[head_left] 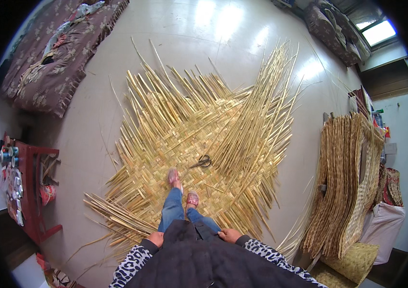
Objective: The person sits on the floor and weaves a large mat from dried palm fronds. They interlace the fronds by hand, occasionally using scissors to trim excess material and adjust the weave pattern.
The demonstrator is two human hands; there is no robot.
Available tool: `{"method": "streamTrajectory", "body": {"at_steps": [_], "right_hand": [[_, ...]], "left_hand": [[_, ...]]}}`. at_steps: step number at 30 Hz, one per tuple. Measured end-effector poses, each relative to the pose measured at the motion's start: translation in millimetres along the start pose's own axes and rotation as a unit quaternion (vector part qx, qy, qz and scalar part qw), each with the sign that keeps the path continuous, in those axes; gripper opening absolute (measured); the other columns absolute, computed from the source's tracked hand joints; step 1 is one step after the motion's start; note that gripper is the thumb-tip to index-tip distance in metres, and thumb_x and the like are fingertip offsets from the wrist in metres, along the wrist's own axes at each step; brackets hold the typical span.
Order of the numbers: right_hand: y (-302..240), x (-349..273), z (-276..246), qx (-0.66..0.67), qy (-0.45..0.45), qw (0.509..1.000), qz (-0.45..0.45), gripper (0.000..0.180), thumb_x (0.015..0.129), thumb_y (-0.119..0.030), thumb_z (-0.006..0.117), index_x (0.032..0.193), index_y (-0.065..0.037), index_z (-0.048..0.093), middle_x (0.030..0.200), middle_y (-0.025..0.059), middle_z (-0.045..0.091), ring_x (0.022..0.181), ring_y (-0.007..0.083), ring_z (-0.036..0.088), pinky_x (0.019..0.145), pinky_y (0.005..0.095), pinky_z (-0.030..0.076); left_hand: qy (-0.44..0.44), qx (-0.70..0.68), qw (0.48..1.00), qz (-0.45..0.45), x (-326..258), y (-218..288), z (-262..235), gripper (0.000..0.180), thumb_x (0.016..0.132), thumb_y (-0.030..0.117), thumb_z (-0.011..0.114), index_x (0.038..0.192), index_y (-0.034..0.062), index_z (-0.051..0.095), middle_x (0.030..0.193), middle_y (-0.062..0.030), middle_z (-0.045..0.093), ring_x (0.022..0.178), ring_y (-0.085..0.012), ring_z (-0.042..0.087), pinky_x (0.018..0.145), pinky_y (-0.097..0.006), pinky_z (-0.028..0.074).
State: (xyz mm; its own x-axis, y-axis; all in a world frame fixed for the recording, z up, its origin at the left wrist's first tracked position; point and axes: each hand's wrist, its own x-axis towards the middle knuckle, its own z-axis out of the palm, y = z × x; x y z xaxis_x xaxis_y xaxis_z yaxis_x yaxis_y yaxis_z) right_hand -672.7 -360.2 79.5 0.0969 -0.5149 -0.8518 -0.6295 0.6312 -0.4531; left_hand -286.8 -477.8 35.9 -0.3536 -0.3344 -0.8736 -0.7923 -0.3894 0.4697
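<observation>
Black garment point(189, 261) meets left hand point(155, 238) and right hand point(231, 235), fingertips unclear.

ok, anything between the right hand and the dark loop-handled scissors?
Nothing bulky visible: only a thin pale stalk on the yellowish woven mat between right hand and scissors; the pink right shoe stands left of that line.

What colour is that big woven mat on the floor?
The mat is straw yellow with greenish strips, clearest in the head view.
</observation>
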Motion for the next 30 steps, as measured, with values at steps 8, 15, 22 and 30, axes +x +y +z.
{"method": "streamTrajectory", "body": {"at_steps": [8, 15, 22, 30], "right_hand": [[-62.5, 67.0, -82.3, -0.067, -0.054, 0.996, 0.031, 0.047, 0.099, -0.045, 0.047, 0.116, -0.004, 0.064, 0.104, 0.0226, 0.068, 0.099, 0.0391, 0.064, 0.085, 0.0447, 0.049], [-163.6, 107.0, -151.7, -0.156, -0.039, 0.986, 0.037, 0.043, 0.098, -0.041, 0.044, 0.108, -0.004, 0.064, 0.101, 0.0251, 0.067, 0.096, 0.0428, 0.063, 0.085, 0.0493, 0.049], [-194.1, 139.1, -179.3, -0.137, -0.011, 0.990, 0.041, 0.041, 0.098, -0.040, 0.047, 0.107, -0.005, 0.066, 0.100, 0.0237, 0.068, 0.096, 0.0427, 0.063, 0.086, 0.0478, 0.050], [-202.0, 156.5, -195.0, -0.118, -0.029, 0.990, 0.069, 0.041, 0.099, -0.040, 0.045, 0.103, -0.004, 0.066, 0.098, 0.0242, 0.067, 0.095, 0.0438, 0.063, 0.084, 0.0494, 0.049]], "left_hand": [[-0.007, -0.017, 1.000, 0.024, 63.8, 9.3, -64.4, 0.035, 0.094, 0.033, 0.058, 0.089, 0.0007, 0.071, 0.073, -0.0085, 0.069, 0.069, -0.0161, 0.063, 0.068, -0.036, 0.050], [0.008, -0.088, 0.996, 0.020, 85.7, 17.3, -125.3, 0.038, 0.093, 0.037, 0.059, 0.091, 0.0009, 0.072, 0.082, -0.0167, 0.072, 0.078, -0.0255, 0.070, 0.071, -0.037, 0.051], [-0.002, -0.158, 0.987, 0.015, 108.3, 26.2, -151.7, 0.042, 0.095, 0.039, 0.055, 0.090, 0.0006, 0.071, 0.079, -0.0162, 0.071, 0.075, -0.0257, 0.069, 0.070, -0.037, 0.050], [-0.006, -0.235, 0.970, -0.059, 111.5, 53.8, -167.8, 0.046, 0.098, 0.039, 0.054, 0.089, -0.0031, 0.071, 0.081, -0.0147, 0.072, 0.077, -0.0226, 0.068, 0.071, -0.036, 0.050]]}}
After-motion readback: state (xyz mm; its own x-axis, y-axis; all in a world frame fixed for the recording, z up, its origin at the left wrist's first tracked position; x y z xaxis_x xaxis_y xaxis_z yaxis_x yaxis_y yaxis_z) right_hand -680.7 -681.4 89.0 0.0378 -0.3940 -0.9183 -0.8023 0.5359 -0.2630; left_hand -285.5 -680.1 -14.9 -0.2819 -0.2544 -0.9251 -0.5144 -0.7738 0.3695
